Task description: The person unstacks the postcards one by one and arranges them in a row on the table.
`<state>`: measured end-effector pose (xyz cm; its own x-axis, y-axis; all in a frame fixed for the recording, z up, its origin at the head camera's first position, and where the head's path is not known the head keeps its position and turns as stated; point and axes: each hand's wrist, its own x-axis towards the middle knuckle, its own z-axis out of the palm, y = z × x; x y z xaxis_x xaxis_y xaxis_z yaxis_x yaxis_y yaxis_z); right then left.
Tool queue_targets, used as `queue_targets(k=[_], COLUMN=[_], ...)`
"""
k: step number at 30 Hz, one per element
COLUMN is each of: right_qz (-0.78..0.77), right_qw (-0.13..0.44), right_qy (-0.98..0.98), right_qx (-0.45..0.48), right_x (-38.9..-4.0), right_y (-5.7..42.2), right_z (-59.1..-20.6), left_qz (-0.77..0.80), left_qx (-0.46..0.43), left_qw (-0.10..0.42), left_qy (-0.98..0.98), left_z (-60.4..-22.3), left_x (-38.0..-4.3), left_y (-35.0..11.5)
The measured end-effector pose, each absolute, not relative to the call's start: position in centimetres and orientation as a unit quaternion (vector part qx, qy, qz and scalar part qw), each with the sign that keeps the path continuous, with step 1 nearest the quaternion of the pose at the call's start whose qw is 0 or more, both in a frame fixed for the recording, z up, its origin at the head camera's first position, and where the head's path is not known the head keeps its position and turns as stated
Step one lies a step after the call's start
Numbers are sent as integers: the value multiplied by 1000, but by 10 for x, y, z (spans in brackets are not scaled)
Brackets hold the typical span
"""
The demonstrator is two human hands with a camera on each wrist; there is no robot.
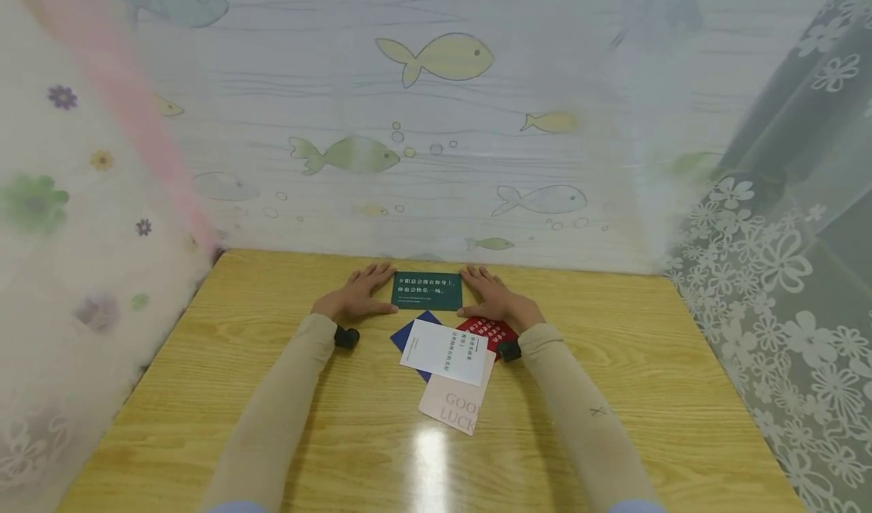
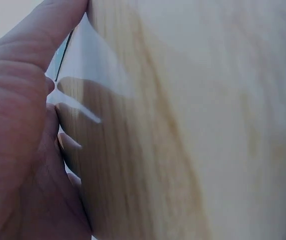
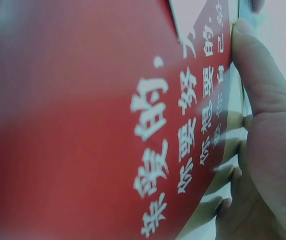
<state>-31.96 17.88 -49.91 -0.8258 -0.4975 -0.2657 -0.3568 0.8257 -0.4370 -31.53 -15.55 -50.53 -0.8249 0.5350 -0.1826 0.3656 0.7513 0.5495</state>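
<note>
The head view is evenly bright, with white glare on the bench (image 1: 368,437) at six o'clock and soft shadows inward of both sleeves (image 1: 262,430). The left wrist view is hazy, bleached at eleven o'clock, smeared toward three, with finger-shaped shadows at nine. In the right wrist view the red card (image 3: 82,165) blurs at nine o'clock, a shadow dims its lower half, and pale light washes out the background at two.

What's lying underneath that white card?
A blue card, a red card and a pink card peek from under the white card; their covered parts, and anything fully hidden, cannot be seen.
</note>
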Motion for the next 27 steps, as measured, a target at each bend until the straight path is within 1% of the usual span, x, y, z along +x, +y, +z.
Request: queue_targets(k=[4, 10, 16, 19, 21, 27], right_qz=[-189, -176, -185, -204, -210, -180], right_qw=[186, 164, 140, 120, 108, 99], right_qy=[938, 943, 944, 942, 941, 945], right_qx=[-223, -230, -236, -238, -242, -253], right_x=[-319, -320, -315, -305, -295, -256], right_y=[178, 176, 177, 178, 179, 178], right_z=[-496, -492, -492, -489, -487, -479], left_qz=[266, 288, 325, 327, 326, 284], left_qx=[241, 228, 194, 184, 193, 257], left_qw=[168, 171, 158, 144, 129, 81], left_qy=[918, 914, 912, 916, 916, 920], left_z=[-505, -505, -508, -507, -506, -502], left_x=[-315, -314, -309, -302, -296, -272], left_y=[-157, -160, -163, -164, -163, -150])
